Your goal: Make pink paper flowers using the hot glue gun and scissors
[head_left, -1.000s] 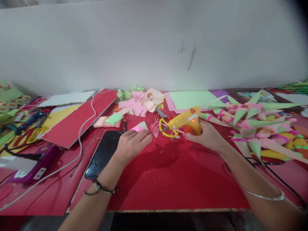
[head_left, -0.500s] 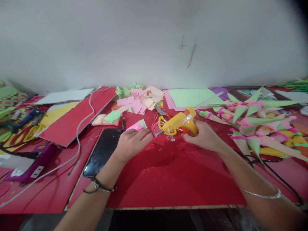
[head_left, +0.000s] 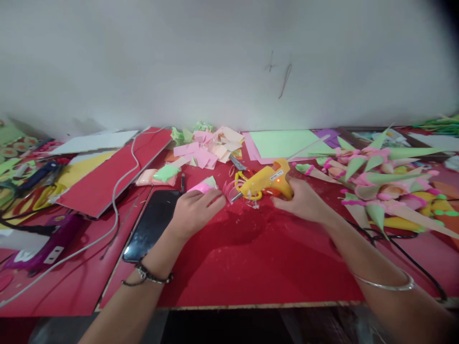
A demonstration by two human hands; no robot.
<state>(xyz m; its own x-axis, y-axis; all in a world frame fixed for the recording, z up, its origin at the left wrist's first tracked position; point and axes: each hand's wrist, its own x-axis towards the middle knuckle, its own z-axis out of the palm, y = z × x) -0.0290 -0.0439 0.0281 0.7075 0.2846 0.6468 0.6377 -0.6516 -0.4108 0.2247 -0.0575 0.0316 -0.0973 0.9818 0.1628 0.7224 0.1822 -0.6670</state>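
My right hand (head_left: 304,199) is wrapped round the handle of a yellow glue gun (head_left: 263,182), whose small light glows orange. The gun's metal tip points down and left, beside a loop of pink strips (head_left: 229,190). My left hand (head_left: 197,210) is near that tip with its fingers bent together; whatever they pinch is hidden. Just behind the left fingers lies a bright pink packet (head_left: 203,186). Scissors with yellow handles (head_left: 239,179) are partly covered by the gun.
A black phone (head_left: 152,227) lies by my left wrist. Pink and green paper flowers (head_left: 387,179) pile up at the right. Paper scraps (head_left: 206,150) and green sheets (head_left: 287,145) lie at the back. A white cable (head_left: 115,210) crosses the left side.
The view has shifted very slightly. The glue gun and my right hand sit a little further left; my left hand is almost unchanged.
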